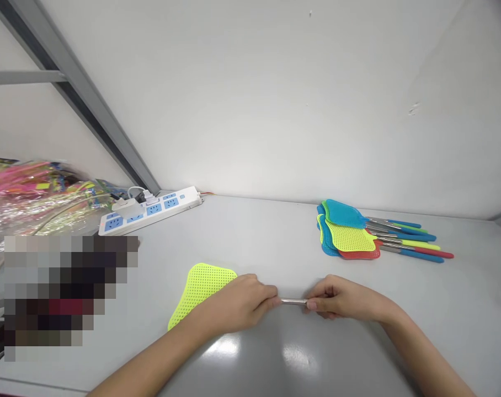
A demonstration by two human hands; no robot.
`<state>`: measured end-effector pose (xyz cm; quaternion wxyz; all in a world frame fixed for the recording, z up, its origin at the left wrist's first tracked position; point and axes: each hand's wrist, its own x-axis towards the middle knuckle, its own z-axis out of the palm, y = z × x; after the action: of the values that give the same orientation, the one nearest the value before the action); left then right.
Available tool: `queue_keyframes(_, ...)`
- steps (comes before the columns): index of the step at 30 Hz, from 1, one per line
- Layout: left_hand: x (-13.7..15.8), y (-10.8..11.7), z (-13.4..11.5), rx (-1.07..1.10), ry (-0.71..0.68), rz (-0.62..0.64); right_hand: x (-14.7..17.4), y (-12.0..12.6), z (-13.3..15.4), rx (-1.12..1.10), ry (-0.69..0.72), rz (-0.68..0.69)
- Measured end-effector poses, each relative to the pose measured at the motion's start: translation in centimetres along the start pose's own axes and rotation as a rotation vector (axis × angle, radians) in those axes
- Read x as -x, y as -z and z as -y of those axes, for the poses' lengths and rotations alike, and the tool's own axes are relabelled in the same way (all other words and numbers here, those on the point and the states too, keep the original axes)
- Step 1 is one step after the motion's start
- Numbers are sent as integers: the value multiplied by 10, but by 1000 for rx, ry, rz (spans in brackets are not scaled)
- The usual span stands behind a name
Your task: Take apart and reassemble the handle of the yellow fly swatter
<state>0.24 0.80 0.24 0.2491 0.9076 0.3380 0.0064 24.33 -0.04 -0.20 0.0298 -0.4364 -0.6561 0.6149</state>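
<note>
The person is leaning over a pale grey table (250, 237) with both bare hands low and near its front edge. The left hand (238, 306) is curling shut around the end of a neon-yellow perforated plastic fly swatter (201, 292), whose flat mesh head is lying on the tabletop just to the left of that hand, partly hidden by the knuckles and wrist. The right hand (341, 300) is closing its fingers around the other end of the swatter's thin silver metal shaft (294, 301), so a short bare stretch of shaft is showing between the two fists. The handle end is buried inside the right hand and I cannot tell its colour.

Well apart, toward the back right, a fanned stack of blue, yellow-green and red mesh fly swatters (350, 231) is lying with its handles pointing right. At the back left a white power strip with blue sockets (151, 209) is sitting beside a heap of crinkled clear packaging with bright colours inside (35, 204). A grey metal frame bar (89, 105) is slanting across the white wall.
</note>
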Motion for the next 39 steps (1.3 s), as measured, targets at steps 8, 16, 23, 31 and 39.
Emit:
queue_keyframes(8,-3,3,13,-118,-26,-79,20,26,-14,31,-142,-71)
queue_keyframes(16,-2,-2,22,-157,-12,-107,23,34,-20,32,-105,-102)
queue_keyframes(23,-3,0,23,-154,13,-92,18,32,-21,-5,-52,-109)
queue_keyframes(31,-4,-6,20,-191,38,-97,15,31,-21,-124,-28,-82)
queue_keyframes(39,-5,-7,19,-215,8,-125,13,30,-22,-162,-63,-56)
